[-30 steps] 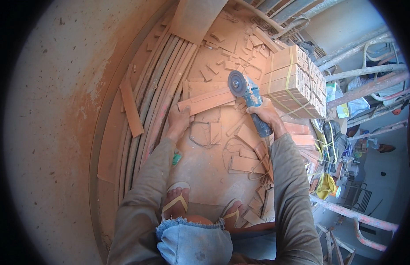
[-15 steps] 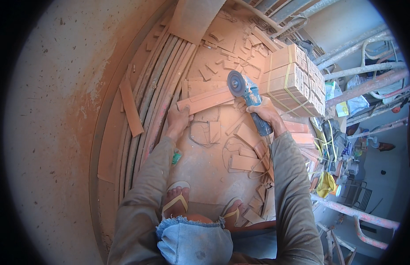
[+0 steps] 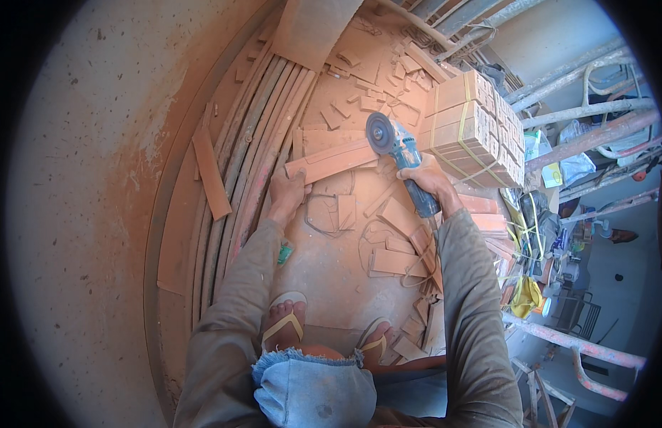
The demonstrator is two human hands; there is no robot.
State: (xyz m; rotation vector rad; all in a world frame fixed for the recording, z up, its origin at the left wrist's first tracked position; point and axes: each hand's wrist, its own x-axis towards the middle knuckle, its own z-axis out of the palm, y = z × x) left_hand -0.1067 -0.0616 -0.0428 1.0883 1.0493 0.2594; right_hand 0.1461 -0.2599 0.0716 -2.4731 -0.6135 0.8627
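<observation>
Our right grip (image 3: 429, 178) is holding a blue, disc-bladed angle grinder (image 3: 407, 153); our left grip (image 3: 288, 191) is clasping a long orange tile (image 3: 334, 162).

Wrinkled grey-brown long sleeves (image 3: 481, 285), frayed light-blue denim (image 3: 313, 392), flip-flops (image 3: 293, 297) with pale yellow straps (image 3: 374, 346).

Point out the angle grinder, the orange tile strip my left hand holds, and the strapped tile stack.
Angle grinder (image 3: 408, 151), head view: teal housing.
Orange tile strip (image 3: 334, 163), head view: middle of its upper face.
Strapped tile stack (image 3: 477, 132), head view: near its middle.
</observation>
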